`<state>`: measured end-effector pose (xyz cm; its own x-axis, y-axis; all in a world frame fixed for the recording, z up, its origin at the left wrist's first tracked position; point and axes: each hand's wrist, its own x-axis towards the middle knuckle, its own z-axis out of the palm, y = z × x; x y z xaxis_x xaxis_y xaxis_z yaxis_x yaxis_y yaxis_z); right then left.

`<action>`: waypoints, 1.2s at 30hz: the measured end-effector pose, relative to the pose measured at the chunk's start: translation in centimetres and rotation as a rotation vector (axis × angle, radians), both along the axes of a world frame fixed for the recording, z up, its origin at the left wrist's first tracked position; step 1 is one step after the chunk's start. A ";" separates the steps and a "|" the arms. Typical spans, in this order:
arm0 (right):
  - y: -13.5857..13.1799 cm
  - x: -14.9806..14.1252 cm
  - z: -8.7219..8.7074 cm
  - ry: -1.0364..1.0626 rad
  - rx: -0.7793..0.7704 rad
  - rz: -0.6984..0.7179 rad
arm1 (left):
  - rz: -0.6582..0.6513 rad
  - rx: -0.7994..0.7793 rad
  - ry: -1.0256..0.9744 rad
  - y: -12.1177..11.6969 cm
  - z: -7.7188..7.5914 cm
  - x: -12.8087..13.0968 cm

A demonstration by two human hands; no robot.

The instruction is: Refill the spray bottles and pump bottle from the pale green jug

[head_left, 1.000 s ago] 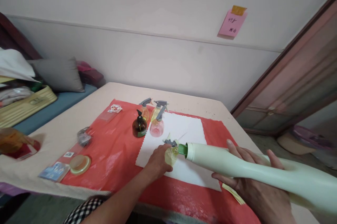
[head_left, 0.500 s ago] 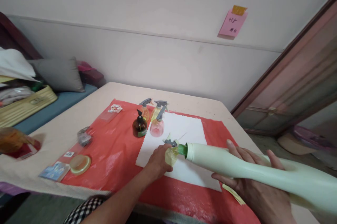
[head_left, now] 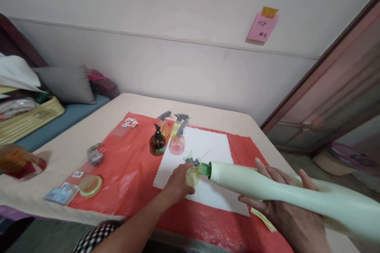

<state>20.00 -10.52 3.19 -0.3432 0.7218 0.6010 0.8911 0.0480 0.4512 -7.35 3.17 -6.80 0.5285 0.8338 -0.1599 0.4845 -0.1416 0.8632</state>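
My right hand [head_left: 285, 209] grips a large pale green jug [head_left: 267, 187] from below, tipped on its side. Its green spout [head_left: 205, 169] meets the mouth of a small yellow spray bottle [head_left: 192, 174]. My left hand [head_left: 177, 183] is wrapped round that small bottle and steadies it on a white cloth [head_left: 204, 148]. A grey spray head [head_left: 192, 161] lies just behind the bottle. Further back stand a brown pump bottle [head_left: 157, 142], a pink spray bottle [head_left: 177, 142] and two yellowish spray bottles [head_left: 170, 123].
A red plastic sheet [head_left: 124, 174] covers the beige table [head_left: 74, 142]. On its left lie a round yellow lid [head_left: 90, 185], a grey packet [head_left: 95, 154] and small cards [head_left: 62, 193]. A pillow [head_left: 67, 84] and a yellow basket [head_left: 29, 118] are at the far left. A pink note [head_left: 261, 27] hangs on the wall.
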 end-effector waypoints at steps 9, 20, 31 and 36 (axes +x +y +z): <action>1.2 1.2 -3.4 0.264 -0.007 0.003 | 0.079 -0.086 -0.187 -0.3 1.3 0.0; 5.5 1.5 -6.0 1.632 0.420 -0.226 | 0.240 -0.215 -0.561 1.3 2.6 -0.9; 11.2 0.9 -8.9 1.688 0.579 -0.319 | 0.490 -0.229 -0.679 2.5 3.3 -2.4; 10.7 0.3 -10.4 1.652 0.538 -0.375 | 0.503 -0.228 -0.693 2.9 3.2 -2.5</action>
<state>20.31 0.21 -7.18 0.9269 0.2377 0.2904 0.3171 -0.0824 -0.9448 -9.84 6.09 -3.56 0.1472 0.9805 -0.1304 -0.1998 0.1586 0.9669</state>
